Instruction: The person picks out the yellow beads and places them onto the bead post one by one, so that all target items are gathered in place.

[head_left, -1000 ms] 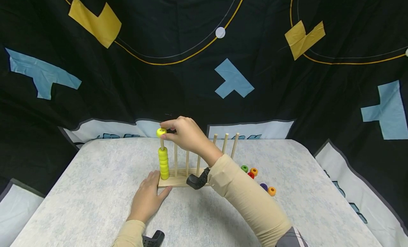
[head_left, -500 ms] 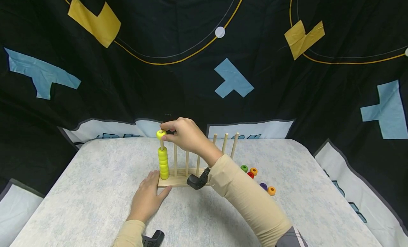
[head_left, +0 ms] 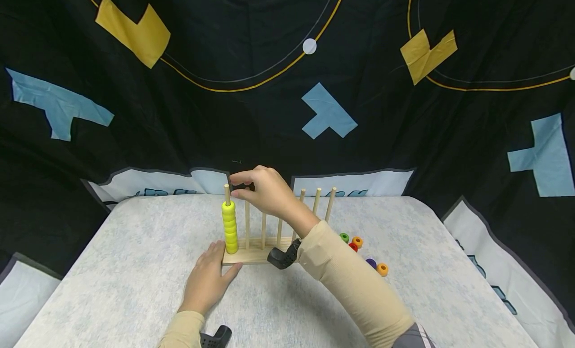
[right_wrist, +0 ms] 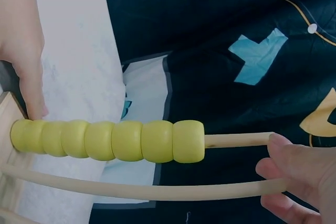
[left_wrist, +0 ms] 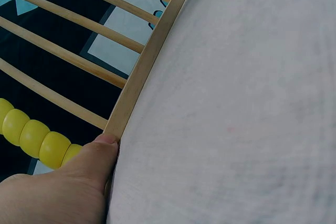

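Note:
A wooden bead rack has a flat base (head_left: 253, 256) and a row of upright pegs. Yellow beads (head_left: 229, 227) are stacked on its leftmost peg (head_left: 226, 194), whose bare tip sticks out above them. Beside that tip is my right hand (head_left: 266, 190), thumb and fingers apart with no bead between them. In the right wrist view, the thumb (right_wrist: 281, 145) overlaps the tip of the peg. My left hand (head_left: 206, 278) rests at the base's left end, fingers extended along the side. Its thumb (left_wrist: 97, 156) touches the front edge in the left wrist view.
Right of the rack lie several loose beads: a green bead (head_left: 344, 237), a red bead (head_left: 353, 246), a purple bead (head_left: 371, 262) and orange beads (head_left: 383, 269). Bare pegs (head_left: 331, 205) stand along the rack. A dark curtain (head_left: 251, 128) hangs behind the pale table (head_left: 135, 268).
The yellow bead that my right hand pinched near the peg's top has dropped onto the stack. The right fingers have let go and shifted slightly right. My left hand stays put.

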Demonstrator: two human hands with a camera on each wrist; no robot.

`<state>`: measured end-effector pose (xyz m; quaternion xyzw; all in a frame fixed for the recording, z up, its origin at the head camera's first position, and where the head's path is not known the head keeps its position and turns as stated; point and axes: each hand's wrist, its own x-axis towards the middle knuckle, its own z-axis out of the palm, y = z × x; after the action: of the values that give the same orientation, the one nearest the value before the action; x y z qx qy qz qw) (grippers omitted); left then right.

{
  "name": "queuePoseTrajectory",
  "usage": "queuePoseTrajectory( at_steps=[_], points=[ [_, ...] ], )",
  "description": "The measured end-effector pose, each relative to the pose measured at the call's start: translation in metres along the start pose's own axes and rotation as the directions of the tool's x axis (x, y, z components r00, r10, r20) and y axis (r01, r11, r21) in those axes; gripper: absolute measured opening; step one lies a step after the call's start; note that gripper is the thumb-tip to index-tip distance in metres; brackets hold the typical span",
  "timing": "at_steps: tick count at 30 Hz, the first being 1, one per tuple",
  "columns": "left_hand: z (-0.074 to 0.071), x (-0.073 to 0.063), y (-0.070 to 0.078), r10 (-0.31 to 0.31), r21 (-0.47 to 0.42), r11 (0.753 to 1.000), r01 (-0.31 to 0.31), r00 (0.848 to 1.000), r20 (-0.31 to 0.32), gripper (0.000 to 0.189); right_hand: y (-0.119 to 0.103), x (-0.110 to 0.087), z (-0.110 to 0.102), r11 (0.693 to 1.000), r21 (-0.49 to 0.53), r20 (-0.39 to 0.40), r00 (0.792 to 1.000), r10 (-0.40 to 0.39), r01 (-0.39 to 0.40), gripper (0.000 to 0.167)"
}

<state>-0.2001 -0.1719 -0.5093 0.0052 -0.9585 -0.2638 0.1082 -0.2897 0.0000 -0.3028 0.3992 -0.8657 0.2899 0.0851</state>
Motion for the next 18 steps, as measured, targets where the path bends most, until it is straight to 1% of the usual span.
queuePoseTrajectory(
  at_steps=[4, 9, 12, 16, 18],
  points=[
    [-0.001, 0.000, 0.001, -0.002, -0.003, 1.000, 0.002, 1.000, 0.009, 0.081, 0.001, -0.008, -0.003, 1.000, -0.014, -0.047, 0.999, -0.023, 0.022, 0.037],
    [-0.002, 0.000, 0.002, -0.011, -0.005, 1.000, 0.011, 1.000, 0.018, 0.081, 0.000, -0.021, -0.006, 0.998, -0.013, -0.114, 0.992, -0.057, 0.056, 0.038],
    [-0.002, 0.000, 0.002, -0.015, -0.004, 1.000, 0.015, 1.000, 0.021, 0.081, -0.001, -0.031, -0.008, 0.998, 0.004, -0.133, 0.989, -0.068, 0.069, 0.040],
    [-0.001, 0.000, 0.001, -0.016, -0.001, 1.000, 0.016, 1.000, 0.020, 0.080, 0.000, -0.046, -0.009, 0.994, 0.023, -0.160, 0.982, -0.105, 0.110, 0.040],
    [0.000, 0.000, 0.001, -0.016, 0.001, 1.000, 0.016, 1.000, 0.018, 0.081, 0.000, -0.055, -0.008, 0.993, 0.021, -0.173, 0.979, -0.108, 0.114, 0.041]
  ],
)
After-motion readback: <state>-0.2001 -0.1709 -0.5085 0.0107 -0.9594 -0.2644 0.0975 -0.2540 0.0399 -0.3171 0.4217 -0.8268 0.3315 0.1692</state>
